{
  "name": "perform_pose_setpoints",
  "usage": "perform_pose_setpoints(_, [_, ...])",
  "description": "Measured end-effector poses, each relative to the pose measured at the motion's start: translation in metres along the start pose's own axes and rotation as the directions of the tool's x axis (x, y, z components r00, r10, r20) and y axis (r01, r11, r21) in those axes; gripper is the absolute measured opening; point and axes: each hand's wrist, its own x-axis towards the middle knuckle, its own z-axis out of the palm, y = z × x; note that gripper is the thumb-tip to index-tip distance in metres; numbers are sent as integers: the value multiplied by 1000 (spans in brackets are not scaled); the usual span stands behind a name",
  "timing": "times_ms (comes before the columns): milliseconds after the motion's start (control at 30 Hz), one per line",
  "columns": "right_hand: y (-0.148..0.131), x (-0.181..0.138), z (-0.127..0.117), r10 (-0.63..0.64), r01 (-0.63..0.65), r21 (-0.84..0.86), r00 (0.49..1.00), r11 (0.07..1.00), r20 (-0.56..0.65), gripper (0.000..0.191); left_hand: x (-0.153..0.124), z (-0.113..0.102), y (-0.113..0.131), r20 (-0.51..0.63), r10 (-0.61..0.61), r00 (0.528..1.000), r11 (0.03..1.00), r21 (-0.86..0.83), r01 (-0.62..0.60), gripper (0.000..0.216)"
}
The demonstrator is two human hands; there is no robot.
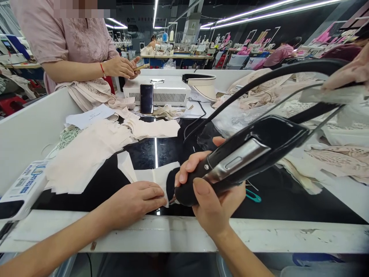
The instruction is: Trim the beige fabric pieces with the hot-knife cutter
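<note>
My right hand (pixel 211 196) is wrapped round the front end of a black hand-held tool (pixel 253 152) with a silver plate and a thick black cable (pixel 259 82) running up to the right. The tool's tip presses down on a pale fabric piece (pixel 155 175) lying on the glossy black worktop (pixel 276 192). My left hand (pixel 135 202) lies on that same piece with its fingers flat and pressed down, holding it in place just left of the tip.
A stack of pale fabric pieces (pixel 86 154) lies to the left, more lace fabric (pixel 334 157) to the right. A white machine (pixel 161 90) with a phone (pixel 147 98) leaning on it stands behind. A person in pink (pixel 75 42) stands at back left. Small teal snips (pixel 253 197) lie near my right hand.
</note>
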Motion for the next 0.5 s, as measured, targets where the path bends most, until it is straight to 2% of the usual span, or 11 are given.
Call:
perform_pose_setpoints(200, [2,-1,0,-22,22,-8,1000,1000,14,41,2,-2,2,12,-12,1000,1000,-13,12,33])
perform_pose_setpoints(367, [1,-4,-1,-14,14,-53,1000,998,5,28,2,-1,1,0,-4,1000,1000,-12,4,36])
perform_pose_setpoints(500, [1,-3,-1,-10,9,-63,1000,998,-4,35,-1,2,0,7,-5,1000,1000,-10,5,35])
